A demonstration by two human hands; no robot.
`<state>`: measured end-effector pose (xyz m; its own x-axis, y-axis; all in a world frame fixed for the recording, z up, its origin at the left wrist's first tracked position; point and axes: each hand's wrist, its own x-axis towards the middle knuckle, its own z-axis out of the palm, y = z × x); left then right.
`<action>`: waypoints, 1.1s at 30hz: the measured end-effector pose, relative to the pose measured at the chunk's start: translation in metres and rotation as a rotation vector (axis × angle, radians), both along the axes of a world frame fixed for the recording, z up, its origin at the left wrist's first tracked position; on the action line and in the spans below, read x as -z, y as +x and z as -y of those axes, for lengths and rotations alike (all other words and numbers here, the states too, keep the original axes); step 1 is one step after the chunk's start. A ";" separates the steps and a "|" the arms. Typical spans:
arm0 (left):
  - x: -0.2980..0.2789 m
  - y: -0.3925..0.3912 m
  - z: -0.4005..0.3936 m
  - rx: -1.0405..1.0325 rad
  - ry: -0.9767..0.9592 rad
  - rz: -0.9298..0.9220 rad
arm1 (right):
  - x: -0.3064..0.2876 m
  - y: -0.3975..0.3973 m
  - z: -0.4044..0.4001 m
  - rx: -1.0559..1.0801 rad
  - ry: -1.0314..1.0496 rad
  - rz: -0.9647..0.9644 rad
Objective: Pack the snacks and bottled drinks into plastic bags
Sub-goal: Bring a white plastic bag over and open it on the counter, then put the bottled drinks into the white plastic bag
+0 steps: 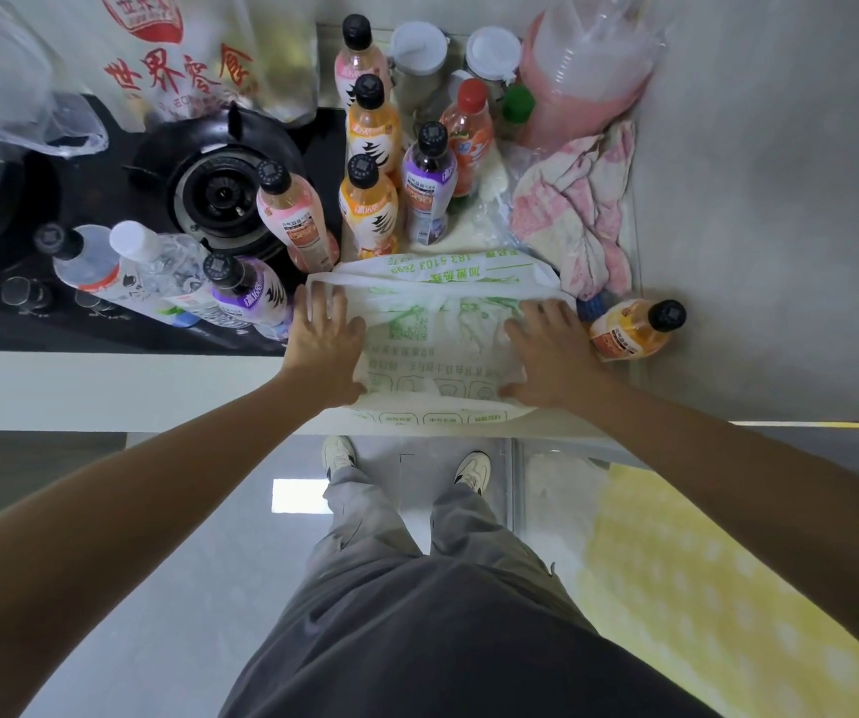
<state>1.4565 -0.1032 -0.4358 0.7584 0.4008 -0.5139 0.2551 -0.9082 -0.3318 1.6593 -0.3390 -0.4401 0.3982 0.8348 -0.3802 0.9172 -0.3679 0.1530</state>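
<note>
White plastic bag (pixel 442 349) is lying flat under both hands, left hand (pixel 324 349) and right hand (pixel 551 355) pressing with fingers spread. The person is likely preparing it; next, its mouth at twelve o'clock needs opening.

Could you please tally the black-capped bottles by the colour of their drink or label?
Pink bottles: 2
Orange bottles: 3
Purple bottles: 2
Clear bottles: 1
Total: 8
</note>
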 end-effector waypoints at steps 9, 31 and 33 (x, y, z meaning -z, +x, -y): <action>-0.028 -0.012 -0.001 0.063 -0.125 0.281 | -0.018 -0.016 -0.008 0.016 0.172 -0.064; -0.116 -0.059 -0.037 -0.117 -0.047 0.710 | -0.100 0.006 0.045 0.394 0.369 0.128; -0.116 -0.058 -0.040 -0.143 -0.038 0.721 | -0.100 0.006 0.050 0.424 0.397 0.123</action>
